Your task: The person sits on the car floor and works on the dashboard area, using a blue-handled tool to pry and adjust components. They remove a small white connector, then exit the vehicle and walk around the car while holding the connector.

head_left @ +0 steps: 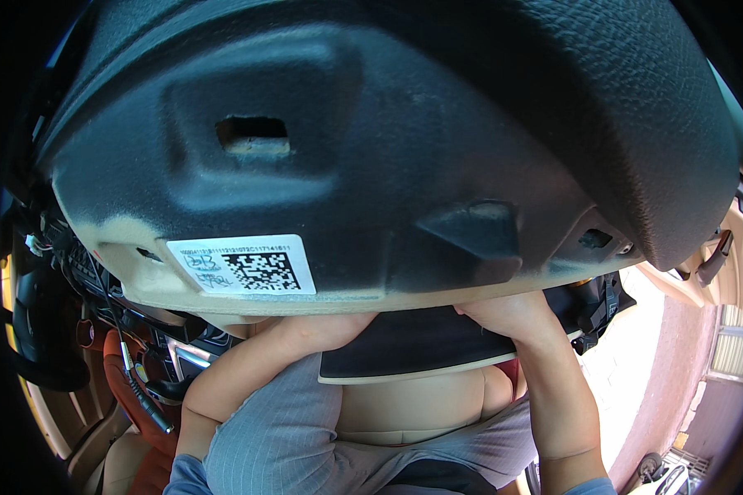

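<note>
Filling the upper frame, a large dark panel (371, 190) with a white label (252, 266) sits in a car interior above a beige seat (413, 404) at lower centre. Left hand (343, 328) and right hand (504, 313) meet its lower edge around a black flat piece (413, 342), fingers hidden, can't tell open or gripping; cable (147, 404) crowds lower left, bright pavement (636, 363) opens lower right.

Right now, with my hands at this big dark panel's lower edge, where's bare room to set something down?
The beige padded seat shows bare between the flat black board and grey striped trousers; pale ground looks open beyond your right forearm. Crowded: your left, with a black corded rod and red-brown seat.
</note>
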The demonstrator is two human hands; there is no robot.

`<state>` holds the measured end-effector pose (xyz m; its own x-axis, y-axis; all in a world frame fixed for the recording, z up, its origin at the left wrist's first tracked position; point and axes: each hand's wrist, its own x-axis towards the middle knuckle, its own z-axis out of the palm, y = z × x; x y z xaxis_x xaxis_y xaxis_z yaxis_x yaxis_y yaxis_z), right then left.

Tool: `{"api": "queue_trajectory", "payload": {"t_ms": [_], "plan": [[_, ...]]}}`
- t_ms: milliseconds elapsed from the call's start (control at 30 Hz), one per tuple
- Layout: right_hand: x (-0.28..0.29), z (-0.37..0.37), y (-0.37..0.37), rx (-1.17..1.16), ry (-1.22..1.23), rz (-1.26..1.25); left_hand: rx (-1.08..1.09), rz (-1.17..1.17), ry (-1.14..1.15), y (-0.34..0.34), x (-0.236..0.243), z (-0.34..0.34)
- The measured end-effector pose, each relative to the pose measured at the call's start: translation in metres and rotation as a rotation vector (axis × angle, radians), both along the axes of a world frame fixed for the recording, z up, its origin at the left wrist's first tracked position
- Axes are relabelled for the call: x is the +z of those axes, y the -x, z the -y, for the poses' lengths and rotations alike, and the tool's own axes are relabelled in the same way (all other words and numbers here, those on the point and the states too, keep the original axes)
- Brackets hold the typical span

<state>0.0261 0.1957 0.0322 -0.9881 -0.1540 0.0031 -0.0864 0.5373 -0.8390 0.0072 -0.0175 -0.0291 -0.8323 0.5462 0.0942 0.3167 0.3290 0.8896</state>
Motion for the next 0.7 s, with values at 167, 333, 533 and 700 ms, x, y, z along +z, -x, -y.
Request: {"api": "queue_trajectory", "payload": {"t_ms": [167,333,533,700], "plan": [[-0.001,0.0,-0.001,-0.012,0.012,0.02,-0.002,0.025,0.042,0.0,0.0,0.0],[0.003,0.001,-0.002,-0.02,0.081,0.097,-0.002,0.087,-0.007,0.0,-0.002,0.002],[0.006,0.004,0.001,-0.032,0.076,0.122,-0.029,0.09,0.0,0.001,-0.007,0.006],[0.007,0.004,0.002,-0.044,0.141,0.054,-0.052,0.133,-0.041,0.002,-0.014,0.01]]}}
